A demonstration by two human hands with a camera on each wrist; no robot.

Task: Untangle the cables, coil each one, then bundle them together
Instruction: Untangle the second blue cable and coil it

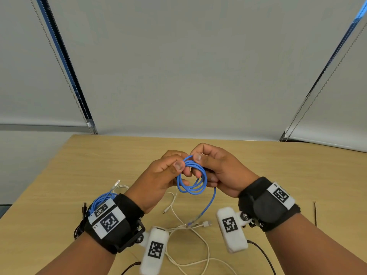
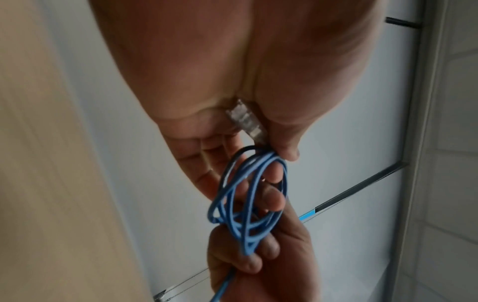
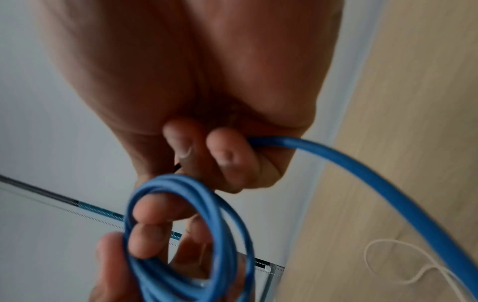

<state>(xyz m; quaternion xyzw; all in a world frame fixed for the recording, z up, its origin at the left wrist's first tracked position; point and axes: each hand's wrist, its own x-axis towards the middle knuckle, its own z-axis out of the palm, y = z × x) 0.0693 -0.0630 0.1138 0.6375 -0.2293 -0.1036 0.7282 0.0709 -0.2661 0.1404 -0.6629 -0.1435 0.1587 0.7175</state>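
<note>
Above the wooden table (image 1: 278,175), both hands hold a small blue cable coil (image 1: 193,192). My left hand (image 1: 164,175) pinches the coil's top, and the left wrist view shows the cable's clear plug (image 2: 245,120) tucked between thumb and fingers. My right hand (image 1: 216,169) grips the coil (image 3: 227,235) from the right, with the loose blue tail (image 3: 362,173) running out between its curled fingers. That tail hangs down to a plug (image 1: 191,223) on the table. Loose white cables (image 1: 198,241) lie tangled below the hands.
A second blue coil (image 1: 101,199) and a black cable (image 1: 82,215) lie on the table by my left wrist. A white USB plug (image 1: 206,223) rests near the blue tail's end. Grey roller blinds (image 1: 178,76) stand behind the table's far edge.
</note>
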